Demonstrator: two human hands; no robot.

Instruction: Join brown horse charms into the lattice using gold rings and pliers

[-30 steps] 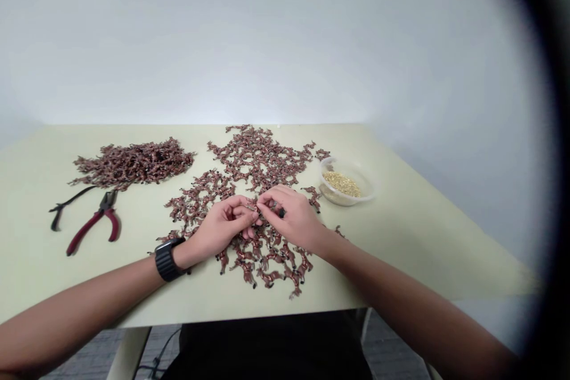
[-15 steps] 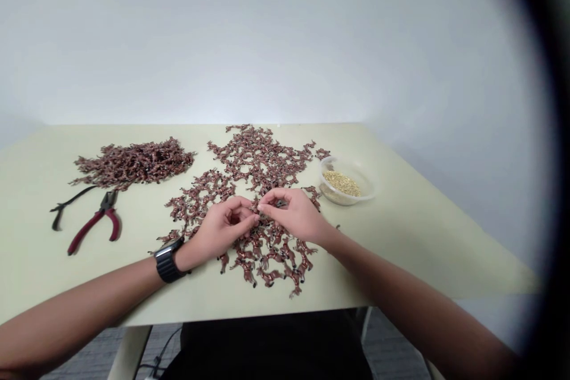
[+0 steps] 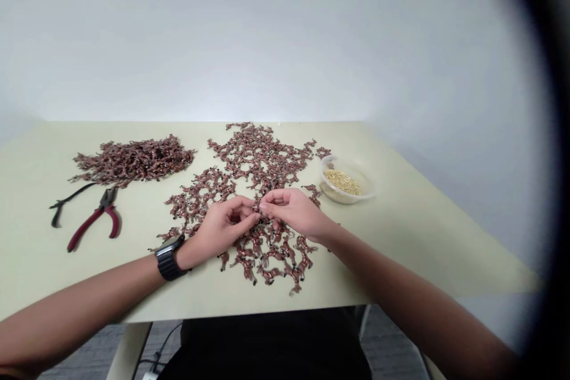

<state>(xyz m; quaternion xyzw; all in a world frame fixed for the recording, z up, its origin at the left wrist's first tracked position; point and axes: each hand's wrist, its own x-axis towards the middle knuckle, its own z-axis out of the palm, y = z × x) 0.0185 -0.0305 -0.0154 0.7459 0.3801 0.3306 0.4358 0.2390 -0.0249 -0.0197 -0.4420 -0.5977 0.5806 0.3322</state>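
Both hands meet over small brown reindeer-like figures spread across the table. My left hand, with a black watch on its wrist, pinches a small brown figure between thumb and fingers. From the other side, the thumb and forefinger of my right hand close on the same spot. Fingertips cover most of that figure, and any smaller part there is too small to make out. Loose figures lie below and beyond both hands.
A denser heap of brown figures sits at the back left. Before it lie red-handled pliers and a thin black strap-like item. To the right stands a clear plastic bowl holding tiny gold pieces.
Both hands stay almost in place, still pinching together. The right hand's fingers have shifted very slightly. The view has tilted a touch.
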